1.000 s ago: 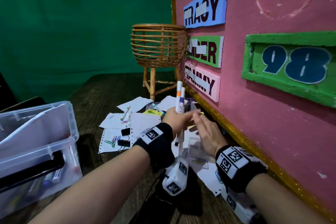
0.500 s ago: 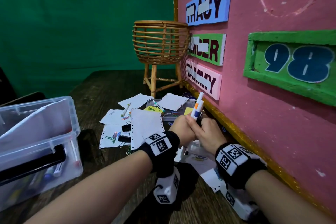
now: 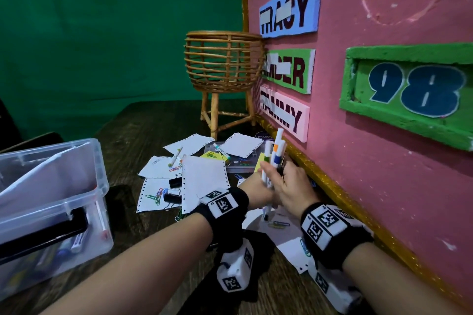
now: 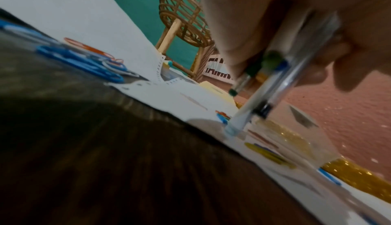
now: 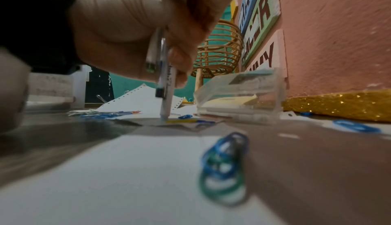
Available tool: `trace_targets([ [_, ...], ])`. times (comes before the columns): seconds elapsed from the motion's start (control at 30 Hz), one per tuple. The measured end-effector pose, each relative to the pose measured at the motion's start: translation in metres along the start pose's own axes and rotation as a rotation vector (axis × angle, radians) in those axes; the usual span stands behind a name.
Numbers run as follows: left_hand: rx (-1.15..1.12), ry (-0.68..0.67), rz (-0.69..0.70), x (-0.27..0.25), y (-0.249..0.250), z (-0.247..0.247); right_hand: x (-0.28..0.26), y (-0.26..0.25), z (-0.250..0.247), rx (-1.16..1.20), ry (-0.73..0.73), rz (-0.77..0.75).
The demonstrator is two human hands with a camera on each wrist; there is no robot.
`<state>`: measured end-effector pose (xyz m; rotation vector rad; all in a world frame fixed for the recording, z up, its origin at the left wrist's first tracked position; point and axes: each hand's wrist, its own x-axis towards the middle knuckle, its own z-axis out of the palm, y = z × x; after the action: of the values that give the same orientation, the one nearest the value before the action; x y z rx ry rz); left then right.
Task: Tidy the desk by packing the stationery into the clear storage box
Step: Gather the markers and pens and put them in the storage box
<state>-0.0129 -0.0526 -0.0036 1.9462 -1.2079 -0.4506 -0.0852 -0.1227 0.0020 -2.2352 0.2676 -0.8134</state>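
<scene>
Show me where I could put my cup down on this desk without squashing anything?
Bare dark wooden desk shows between the clear plastic storage box and the scattered white papers, and in front of the rattan basket stand. By the pink wall it is crowded with papers and coloured paper clips.

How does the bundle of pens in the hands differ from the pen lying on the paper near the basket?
The bundle of pens stands nearly upright; the loose pen lies flat on a sheet. The bundle is gripped by the left hand and right hand, its tips touching the paper below; the loose pen is untouched. The bundle holds several pens; the loose pen is single. Both are still outside the clear box.
</scene>
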Motion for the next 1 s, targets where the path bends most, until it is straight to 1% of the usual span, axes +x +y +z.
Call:
trace_targets([
  [0.07,0.074,-0.063,0.027,-0.004,-0.005,-0.002,0.0,0.002,0.001,0.019,-0.062,0.022],
  [0.13,0.068,-0.157,-0.037,-0.006,-0.015,-0.004,-0.002,0.005,0.002,0.049,-0.112,0.04],
  [0.17,0.078,-0.213,-0.103,-0.008,-0.015,-0.006,-0.002,0.005,0.003,0.061,-0.126,0.044],
  [0.23,0.053,-0.256,-0.172,-0.01,-0.019,-0.007,-0.002,0.004,0.002,0.06,-0.138,0.06],
  [0.3,0.01,-0.228,-0.151,-0.013,-0.017,-0.006,-0.001,0.002,0.002,0.062,-0.133,0.092],
  [0.33,-0.016,-0.178,-0.124,-0.014,-0.016,-0.004,0.0,0.003,0.001,0.065,-0.121,0.105],
  [0.4,-0.059,-0.111,-0.123,-0.015,-0.012,-0.001,0.002,0.008,0.003,0.056,-0.083,0.123],
  [0.43,-0.054,-0.097,-0.123,-0.015,-0.012,0.001,0.003,0.011,0.004,0.053,-0.07,0.134],
  [0.5,-0.045,-0.066,-0.075,-0.014,-0.007,0.0,0.003,0.012,0.006,0.029,-0.076,0.162],
  [0.53,-0.096,-0.045,-0.042,-0.013,-0.003,-0.001,0.002,0.011,0.006,0.009,-0.076,0.157],
  [0.6,-0.107,-0.039,0.026,-0.008,0.003,-0.005,0.001,0.006,0.004,-0.05,-0.003,0.092],
  [0.7,0.052,-0.127,0.062,0.002,0.013,-0.014,0.0,0.002,0.0,-0.087,0.122,0.008],
  [0.73,0.109,-0.178,0.048,0.006,0.016,-0.019,0.001,0.001,-0.002,-0.083,0.131,-0.003],
  [0.77,0.197,-0.235,-0.007,0.009,0.017,-0.026,0.0,0.0,-0.002,-0.081,0.13,-0.003],
  [0.8,0.33,-0.251,-0.048,0.013,0.017,-0.033,0.001,-0.001,-0.003,-0.086,0.123,0.003],
  [0.83,0.465,-0.21,-0.081,0.018,0.014,-0.042,0.0,-0.001,-0.004,-0.094,0.121,0.015],
  [0.9,0.66,-0.017,-0.123,0.03,0.001,-0.064,0.001,-0.003,-0.006,-0.145,0.122,0.046],
  [0.97,0.722,0.204,-0.256,0.042,-0.021,-0.092,0.004,-0.004,-0.005,-0.244,0.073,0.084],
  [1.0,0.723,0.282,-0.339,0.045,-0.034,-0.108,0.005,-0.003,-0.004,-0.297,0.046,0.104],
])
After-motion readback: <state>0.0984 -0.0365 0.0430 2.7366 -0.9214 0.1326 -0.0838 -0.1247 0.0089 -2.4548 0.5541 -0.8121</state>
